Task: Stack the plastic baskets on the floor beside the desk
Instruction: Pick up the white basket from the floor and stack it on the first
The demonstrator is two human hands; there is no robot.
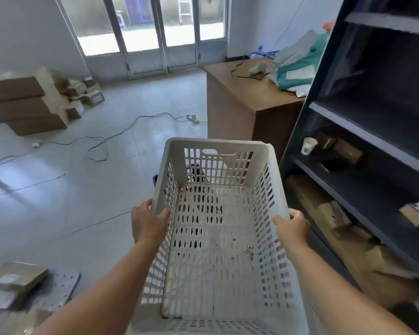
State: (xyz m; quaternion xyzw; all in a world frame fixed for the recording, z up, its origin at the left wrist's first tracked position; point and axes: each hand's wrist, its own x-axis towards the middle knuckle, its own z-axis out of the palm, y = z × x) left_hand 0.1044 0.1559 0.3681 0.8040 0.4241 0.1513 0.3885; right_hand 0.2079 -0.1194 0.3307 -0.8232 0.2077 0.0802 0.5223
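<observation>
Baskets are my job now, and one white plastic basket [215,238] is in my two hands, carried in the air in front of me, open side up and empty, with only some small dirt on its bottom. My left hand [148,223] is clamped on the left rim, the thumb hooked over the edge to the inside and the other fingers outside on the wall. My right hand [293,228] is closed on the right rim in the same way, thumb inside. So the basket sits between my hands, and both grip it at about the middle of its long sides.

I judge that the task is at the carrying step: this basket is not yet put down. Under its far end, through the holes, I see something dark and a bit of blue rim [155,180] at the left; it may be another basket on the floor [82,189], but I cannot tell this for sure. No finished stack shows.

Just to the right stands a dark shelf [363,170] with small boxes and a paper cup [309,146]. Behind the basket is the brown desk [247,97], close to the shelf. Farther away cables [121,134] lie on the floor, cardboard boxes [27,105] are piled at the left wall, and glass doors [155,32] close the room.
</observation>
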